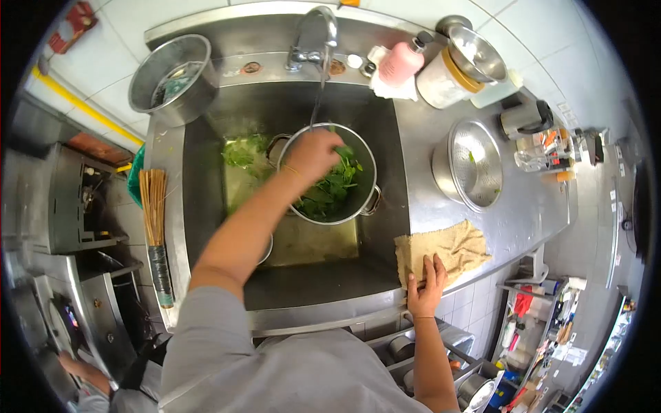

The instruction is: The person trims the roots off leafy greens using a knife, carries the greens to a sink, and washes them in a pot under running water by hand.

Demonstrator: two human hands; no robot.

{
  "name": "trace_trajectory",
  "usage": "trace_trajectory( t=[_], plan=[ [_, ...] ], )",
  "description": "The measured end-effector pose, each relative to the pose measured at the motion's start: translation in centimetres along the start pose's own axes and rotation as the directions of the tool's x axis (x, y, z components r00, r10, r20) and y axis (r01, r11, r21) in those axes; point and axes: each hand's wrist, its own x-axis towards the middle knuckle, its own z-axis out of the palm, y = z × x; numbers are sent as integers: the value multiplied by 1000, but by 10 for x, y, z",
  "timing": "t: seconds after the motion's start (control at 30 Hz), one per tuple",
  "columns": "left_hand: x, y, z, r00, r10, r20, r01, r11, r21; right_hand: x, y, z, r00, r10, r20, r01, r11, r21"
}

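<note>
My left hand (pixel 314 155) reaches over a two-handled metal pot (pixel 372 175) standing in the sink, its fingers closed around some of the leafy greens (pixel 330 195). More of these greens lie in the pot below it. Beneath the faucet (pixel 323 34), a thin stream of water runs down to the pot's far rim. To the right, my right hand (pixel 425 288) rests with fingers apart on the near edge of a tan cloth (pixel 454 249), which lies on the steel counter. Loose leaves (pixel 242 153) lie in the sink basin left of the pot.
A deep steel pot (pixel 172 79) stands at the sink's back left corner, a bundled stick brush (pixel 155 227) along its left edge. On the right counter are a steel colander (pixel 475 165) and a pink pump bottle (pixel 401 63). Another person's hand (pixel 86 372) shows at lower left.
</note>
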Motion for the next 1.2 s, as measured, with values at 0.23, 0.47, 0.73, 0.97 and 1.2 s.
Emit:
trace_trajectory(
  t=[0.23,0.47,0.73,0.97,1.2],
  plan=[
    [-61,-10,119,937,-143,318,122,989,86,-4,4,4,1000,21,7,-20,999,-41],
    [-41,-181,-33,711,-573,-407,598,798,-80,-3,5,6,998,47,32,-47,999,-15],
    [-121,-194,66,569,-681,462,81,606,792,2,4,11,995,55,81,-51,997,-57],
    [-150,-251,112,630,-757,174,632,630,451,2,4,11,993,69,99,-59,993,-102],
    [-84,-315,32,811,-584,-42,487,632,603,1,6,12,994,56,89,-45,991,-125]
  ],
)
